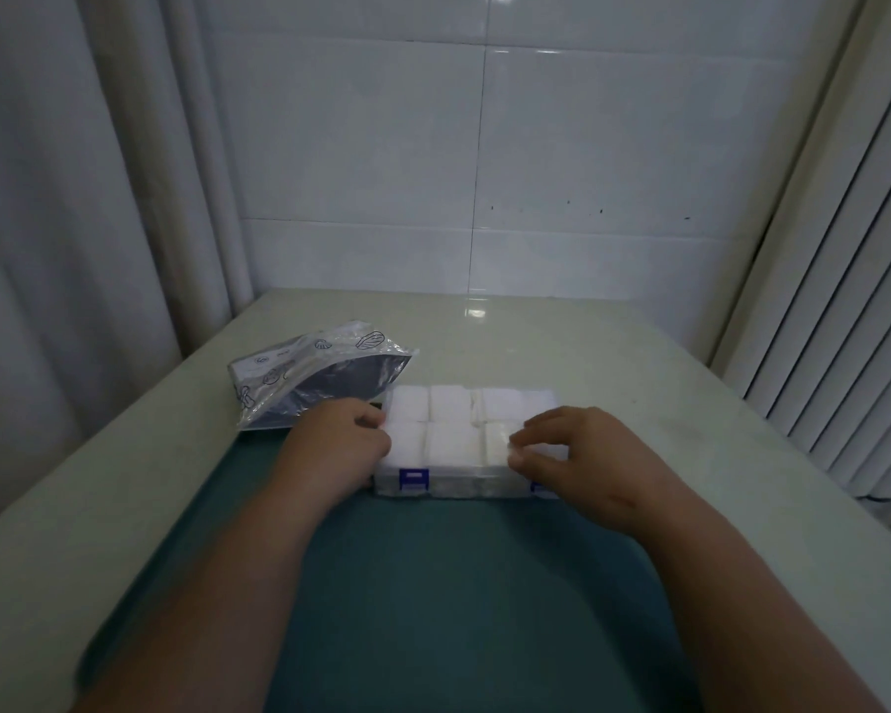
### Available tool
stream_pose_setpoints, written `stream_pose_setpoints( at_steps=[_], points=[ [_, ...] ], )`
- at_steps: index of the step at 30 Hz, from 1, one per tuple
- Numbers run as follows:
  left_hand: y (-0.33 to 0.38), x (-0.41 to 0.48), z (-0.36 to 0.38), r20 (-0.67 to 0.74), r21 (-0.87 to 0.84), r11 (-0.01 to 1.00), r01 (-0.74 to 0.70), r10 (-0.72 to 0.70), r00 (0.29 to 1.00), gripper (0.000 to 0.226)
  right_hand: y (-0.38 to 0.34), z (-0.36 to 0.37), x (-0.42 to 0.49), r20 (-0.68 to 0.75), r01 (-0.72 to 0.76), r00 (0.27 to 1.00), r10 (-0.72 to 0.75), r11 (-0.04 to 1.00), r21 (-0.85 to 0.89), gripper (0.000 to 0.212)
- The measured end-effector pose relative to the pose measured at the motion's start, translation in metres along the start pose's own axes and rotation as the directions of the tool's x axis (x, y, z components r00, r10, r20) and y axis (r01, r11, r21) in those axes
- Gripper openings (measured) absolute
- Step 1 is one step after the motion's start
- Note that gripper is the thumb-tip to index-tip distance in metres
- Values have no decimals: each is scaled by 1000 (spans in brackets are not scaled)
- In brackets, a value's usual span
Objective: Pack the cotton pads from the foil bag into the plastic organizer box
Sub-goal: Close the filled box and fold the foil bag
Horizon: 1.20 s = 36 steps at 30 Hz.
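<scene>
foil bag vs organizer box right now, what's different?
The foil bag is silvery, soft and crumpled; the organizer box is clear and rigid with blue latches.
The bag gapes open, dark inside; the box shows white cotton pads in its compartments.
The left hand and right hand are on the box; neither grips the bag.
Both rest on the table.

Behind the organizer box [459, 485] I see open tabletop [561, 352] running back to the tiled wall [484, 198], and more of it to the box's right. Left of the box, the foil bag [325, 383] lies close by its far corner and blocks that side. My left hand [340, 440] covers the box's left end and my right hand [582, 450] its right front. In front of the box, my forearms cross the green mat [433, 584], with a gap between them.
</scene>
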<state>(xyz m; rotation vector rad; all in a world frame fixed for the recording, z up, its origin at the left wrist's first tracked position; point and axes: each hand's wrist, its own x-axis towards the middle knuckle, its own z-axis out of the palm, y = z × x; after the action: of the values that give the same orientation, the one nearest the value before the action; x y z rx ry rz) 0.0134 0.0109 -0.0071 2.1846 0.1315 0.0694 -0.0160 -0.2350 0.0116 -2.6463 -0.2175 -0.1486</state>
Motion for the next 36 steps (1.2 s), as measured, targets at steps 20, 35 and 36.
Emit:
stream_pose_setpoints(
  at_steps=[20,35,36],
  points=[
    [6,-8,21,122,279,911,-303,279,952,48,12,-13,2,-188,-354,924,332,930,-97,29],
    [-31,9,-36,-105,731,670,132,-81,991,60,-18,1,3,-188,7,982,-15,999,-40,24],
    [-31,9,-35,-112,729,672,128,-68,991,56,-19,-2,4,-202,12,979,-17,1000,-24,23]
  ],
)
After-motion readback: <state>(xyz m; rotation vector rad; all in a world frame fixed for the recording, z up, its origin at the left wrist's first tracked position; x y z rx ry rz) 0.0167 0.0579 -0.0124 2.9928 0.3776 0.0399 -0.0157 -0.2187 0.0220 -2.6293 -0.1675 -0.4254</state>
